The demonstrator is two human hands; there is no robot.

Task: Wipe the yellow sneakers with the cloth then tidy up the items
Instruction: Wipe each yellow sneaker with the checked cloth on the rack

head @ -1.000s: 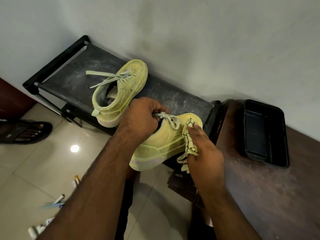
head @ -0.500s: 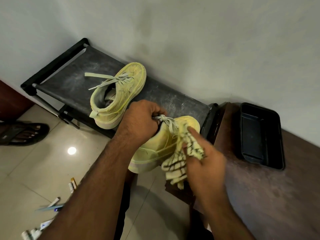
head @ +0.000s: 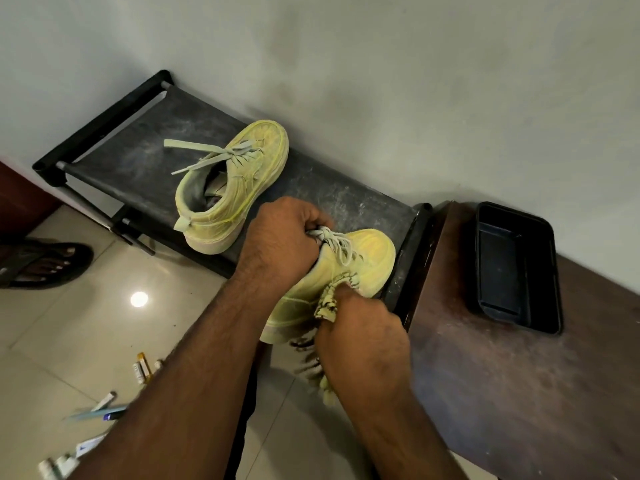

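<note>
1. Since the earlier frames, the right hand (head: 363,344) had travelled down the outer side of the held sneaker (head: 346,271), from near the laces toward the sole, dragging the cloth (head: 329,303) with it; the left hand (head: 280,237) had kept its place at the collar.
2. Location: the held sneaker sat tilted over the near right corner of the black shoe rack (head: 138,161), toe toward the wall. Whether its sole rested on the rack edge could not be told. The second sneaker (head: 228,188) stood on the rack surface, just beside the left hand and untouched.
3. Handling, judged: the sneaker appeared light enough for one hand, with a soft, suede-like upper that yields under pressure and a stiffer sole. The collar and tongue area offered the firmest hold, leaving the sides free for wiping.
4. Handling, judged: the cloth was limp and fringed; its loose end hung below the hand, blurred, and could snag on the laces (head: 337,244).
5. Left grip: clenched on the sneaker at the collar, fingers curled into the opening beside the laces.
6. Right grip: closed around a bunched part of the cloth, pressing it against the sneaker's side.
7. A black tray (head: 516,268) lay on the brown table (head: 519,393), well apart from both hands.
</note>
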